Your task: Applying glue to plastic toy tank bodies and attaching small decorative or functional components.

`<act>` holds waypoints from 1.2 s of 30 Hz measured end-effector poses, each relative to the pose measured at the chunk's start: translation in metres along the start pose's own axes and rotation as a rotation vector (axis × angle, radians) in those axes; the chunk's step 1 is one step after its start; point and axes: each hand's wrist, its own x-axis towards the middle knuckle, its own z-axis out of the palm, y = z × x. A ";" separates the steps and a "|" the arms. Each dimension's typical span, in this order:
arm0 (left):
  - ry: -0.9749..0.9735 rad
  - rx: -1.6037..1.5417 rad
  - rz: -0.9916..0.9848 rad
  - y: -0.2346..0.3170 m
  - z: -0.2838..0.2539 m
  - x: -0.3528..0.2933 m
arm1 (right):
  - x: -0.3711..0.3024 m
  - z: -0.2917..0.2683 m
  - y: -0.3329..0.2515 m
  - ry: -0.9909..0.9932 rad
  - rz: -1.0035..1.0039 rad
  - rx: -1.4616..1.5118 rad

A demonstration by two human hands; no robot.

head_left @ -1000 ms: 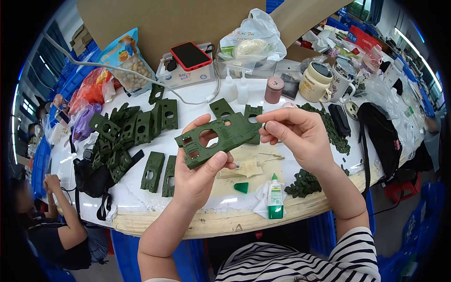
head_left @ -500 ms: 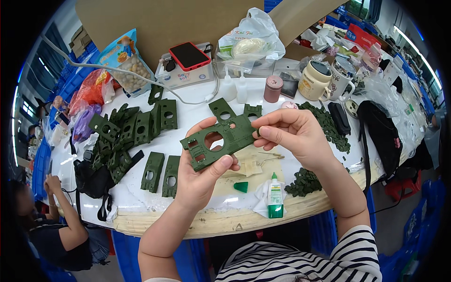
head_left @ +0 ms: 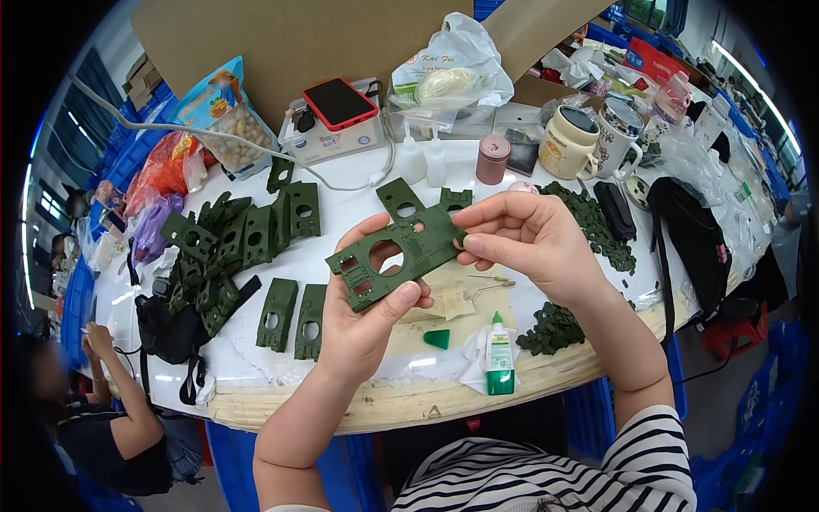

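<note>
My left hand (head_left: 363, 333) grips a dark green plastic model tank hull (head_left: 424, 246) by its lower and left edges, tilted above the table. A large round hole and smaller square openings pierce it. At the hull's right end, my right hand (head_left: 546, 247) pinches a small dark green plastic part (head_left: 461, 241) between thumb and fingertips. That part is mostly hidden by the fingers and appears to touch the hull's edge. Just beyond lie two more green plastic pieces, one a holed plate (head_left: 397, 196). Two similar hulls (head_left: 277, 316) rest on the table to the left.
A heap of green hulls (head_left: 230, 235) lies at left. Piles of small green parts (head_left: 554, 331) sit at right. Near the front edge are a green-based glue bottle (head_left: 500, 354) and a green cap (head_left: 437, 340). Farther back stand mugs (head_left: 570, 141) and a box with a red-cased phone (head_left: 341, 102).
My right hand has shifted slightly left, bringing the small part from just off the hull's right end up against it. My left hand and the hull stay nearly still.
</note>
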 end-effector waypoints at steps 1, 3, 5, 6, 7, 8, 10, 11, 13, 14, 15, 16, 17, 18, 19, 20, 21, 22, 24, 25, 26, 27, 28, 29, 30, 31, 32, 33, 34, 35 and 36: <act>0.000 0.000 -0.001 0.000 0.000 0.000 | 0.000 0.000 0.000 0.002 0.003 0.001; 0.001 0.001 0.002 0.000 -0.001 0.000 | 0.000 0.001 -0.001 0.000 0.008 0.005; -0.003 -0.003 0.002 0.000 -0.001 -0.001 | 0.000 0.001 -0.001 -0.001 -0.018 0.013; -0.006 -0.007 0.001 0.000 -0.002 -0.001 | -0.001 0.001 -0.001 -0.002 -0.031 0.016; -0.010 -0.011 0.001 0.000 -0.002 -0.001 | -0.001 -0.001 -0.003 -0.009 -0.052 0.022; -0.001 -0.014 -0.027 0.000 -0.001 0.000 | -0.002 -0.004 -0.006 -0.012 -0.072 0.026; 0.016 -0.021 -0.081 0.001 0.004 -0.001 | -0.003 -0.005 -0.008 0.004 -0.116 0.028; 0.001 -0.031 -0.082 0.000 0.004 -0.001 | -0.004 -0.003 -0.007 0.020 -0.139 0.028; -0.031 -0.053 -0.086 -0.001 0.003 -0.002 | -0.004 -0.002 -0.007 0.031 -0.157 0.011; -0.045 -0.033 -0.084 -0.002 0.003 -0.002 | -0.005 -0.002 -0.008 0.027 -0.152 -0.005; -0.059 -0.013 -0.083 -0.002 0.003 -0.002 | -0.005 -0.002 -0.008 0.022 -0.147 -0.022; -0.074 0.007 -0.081 -0.003 0.004 -0.003 | -0.005 -0.003 -0.007 0.017 -0.154 -0.030; -0.086 0.022 -0.071 -0.004 0.004 -0.004 | -0.004 -0.002 -0.007 0.010 -0.162 -0.037; -0.099 0.038 -0.060 -0.005 0.004 -0.005 | -0.004 -0.002 -0.006 0.004 -0.170 -0.045; -0.111 0.054 -0.050 -0.006 0.004 -0.006 | -0.004 -0.001 -0.007 0.007 -0.150 -0.043; -0.122 0.065 -0.036 -0.008 0.004 -0.006 | -0.005 -0.001 -0.008 0.013 -0.131 -0.044; -0.133 0.076 -0.022 -0.010 0.004 -0.006 | -0.006 -0.001 -0.009 0.018 -0.112 -0.045; -0.144 0.087 -0.007 -0.011 0.004 -0.007 | -0.006 0.000 -0.009 0.019 -0.109 -0.054; -0.148 0.106 0.000 -0.012 0.004 -0.006 | -0.005 0.000 -0.008 0.018 -0.096 -0.065; -0.150 0.116 0.004 -0.013 0.004 -0.005 | -0.005 0.000 -0.008 0.022 -0.078 -0.062; -0.151 0.144 0.019 -0.014 0.004 -0.006 | -0.006 0.000 -0.009 0.025 -0.063 -0.061; -0.151 0.172 0.034 -0.015 0.003 -0.006 | -0.006 0.000 -0.009 0.028 -0.047 -0.061; -0.152 0.200 0.048 -0.016 0.003 -0.006 | -0.007 0.000 -0.010 0.034 -0.041 -0.059; -0.148 0.233 0.062 -0.016 0.004 -0.007 | -0.007 0.001 -0.011 0.036 -0.035 -0.057; -0.144 0.266 0.076 -0.015 0.005 -0.007 | -0.008 0.002 -0.012 0.038 -0.030 -0.055; -0.139 0.300 0.090 -0.015 0.005 -0.008 | -0.008 0.003 -0.013 0.026 -0.032 -0.057; -0.142 0.306 0.098 -0.015 0.005 -0.008 | -0.008 0.002 -0.013 0.017 -0.032 -0.060; -0.144 0.313 0.106 -0.015 0.005 -0.008 | -0.008 0.002 -0.012 0.006 -0.033 -0.063; -0.146 0.321 0.114 -0.015 0.004 -0.009 | -0.008 0.002 -0.010 0.001 -0.101 -0.106; -0.146 0.314 0.114 -0.016 0.005 -0.008 | -0.008 0.001 -0.006 0.002 -0.169 -0.152; -0.145 0.308 0.114 -0.016 0.006 -0.007 | -0.007 0.000 -0.003 0.002 -0.236 -0.198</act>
